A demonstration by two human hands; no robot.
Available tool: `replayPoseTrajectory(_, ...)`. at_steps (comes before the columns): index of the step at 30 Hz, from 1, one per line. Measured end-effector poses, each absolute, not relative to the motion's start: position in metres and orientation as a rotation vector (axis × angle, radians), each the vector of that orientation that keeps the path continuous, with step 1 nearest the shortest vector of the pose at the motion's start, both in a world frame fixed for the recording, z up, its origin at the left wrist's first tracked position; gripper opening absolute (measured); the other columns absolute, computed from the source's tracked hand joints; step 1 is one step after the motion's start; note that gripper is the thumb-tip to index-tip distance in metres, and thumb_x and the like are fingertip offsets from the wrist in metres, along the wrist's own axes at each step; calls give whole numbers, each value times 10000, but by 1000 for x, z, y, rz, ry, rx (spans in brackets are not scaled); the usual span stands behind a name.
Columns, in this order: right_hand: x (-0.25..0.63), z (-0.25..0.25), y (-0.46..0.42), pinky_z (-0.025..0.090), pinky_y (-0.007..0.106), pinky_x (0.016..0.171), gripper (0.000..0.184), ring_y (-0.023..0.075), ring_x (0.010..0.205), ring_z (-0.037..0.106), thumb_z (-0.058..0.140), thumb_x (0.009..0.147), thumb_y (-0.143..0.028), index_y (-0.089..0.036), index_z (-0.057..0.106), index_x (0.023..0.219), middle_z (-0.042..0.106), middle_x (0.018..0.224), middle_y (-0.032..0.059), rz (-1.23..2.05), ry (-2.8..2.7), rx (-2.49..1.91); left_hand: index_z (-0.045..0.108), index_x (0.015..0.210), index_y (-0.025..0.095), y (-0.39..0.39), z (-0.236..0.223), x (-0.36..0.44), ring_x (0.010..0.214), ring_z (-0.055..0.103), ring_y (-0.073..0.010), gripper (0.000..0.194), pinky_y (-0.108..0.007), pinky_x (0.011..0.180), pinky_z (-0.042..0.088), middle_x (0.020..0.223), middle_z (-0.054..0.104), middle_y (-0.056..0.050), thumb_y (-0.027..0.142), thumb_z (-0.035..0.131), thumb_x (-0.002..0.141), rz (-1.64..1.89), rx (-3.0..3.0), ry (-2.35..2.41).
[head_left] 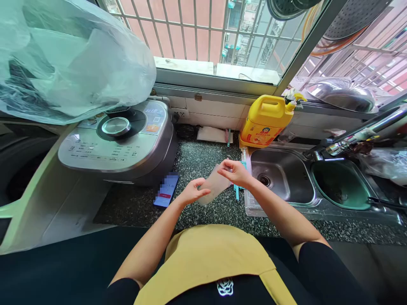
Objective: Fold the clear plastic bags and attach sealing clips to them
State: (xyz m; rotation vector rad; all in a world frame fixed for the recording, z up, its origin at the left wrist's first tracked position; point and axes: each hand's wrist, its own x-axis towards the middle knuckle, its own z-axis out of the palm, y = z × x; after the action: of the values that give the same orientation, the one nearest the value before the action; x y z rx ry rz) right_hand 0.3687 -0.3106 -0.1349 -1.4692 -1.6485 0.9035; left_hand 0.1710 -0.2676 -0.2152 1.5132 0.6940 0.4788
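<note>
Yellow jug [265, 120]; black-and-white speckled countertop [203, 159].

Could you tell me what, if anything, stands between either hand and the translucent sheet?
Nothing visible does: the left hand and the right hand both touch the translucent sheet directly, above the counter. The phone lies left of the left hand, and the yellow jug stands beyond the right.

Countertop [200, 154]: I read open surface mid-span, behind the hands. Left blocked by the bulky cooker [127, 154], phone [167, 190] near its front right. White packet [210, 134] along the rear edge. Rightward, tall yellow jug [263, 120] behind the sink [291, 182]; teal strip [237, 192] beside its left rim.
</note>
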Motion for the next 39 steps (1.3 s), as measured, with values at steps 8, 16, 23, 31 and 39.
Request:
replayPoseTrajectory(8, 364, -138, -311, 306, 224, 537, 240, 90, 571, 376, 587, 725, -399, -174, 510, 691, 454, 604, -38, 1000, -1569, -1465, 485, 1221, 165, -265, -174, 194, 757, 594, -162, 559, -267, 701, 460, 847, 645, -49, 430, 622, 748, 596, 1456, 608)
replayPoseTrajectory(16, 373, -166, -327, 335, 209, 484, 381, 82, 511, 423, 642, 659, -526, -163, 525, 649, 499, 564, -35, 1159, -1222, -1519, 370, 1369, 208, -273, -183, 186, 706, 553, -109, 665, -264, 790, 453, 763, 611, 22, 321, 619, 763, 787, 1642, 541)
replayPoseTrajectory(23, 374, -166, -325, 302, 198, 463, 399, 61, 469, 389, 661, 630, -533, -152, 545, 653, 486, 533, -50, 1314, -1192, -1445, 577, 1223, 223, -272, -168, 178, 1091, 562, -217, 437, -332, 958, 419, 1225, 613, -84, 241, 572, 787, 529, 1887, 414)
replayPoseTrajectory(31, 391, -189, -314, 418, 230, 540, 332, 104, 560, 513, 506, 784, -462, -141, 589, 808, 587, 654, 3, 995, -1302, -1776, 715, 859, 183, -262, -187, 175, 778, 641, -168, 290, -279, 746, 490, 839, 725, -42, 147, 449, 750, 543, 1988, 730)
replayPoseTrajectory(39, 367, -240, -339, 466, 376, 773, 176, 255, 836, 647, 524, 818, -252, -140, 651, 863, 700, 855, 147, 771, -1570, -2313, 696, 796, 213, -252, -222, 153, 787, 648, -187, 242, -285, 739, 489, 833, 727, -31, 172, 464, 737, 506, 2150, 1030)
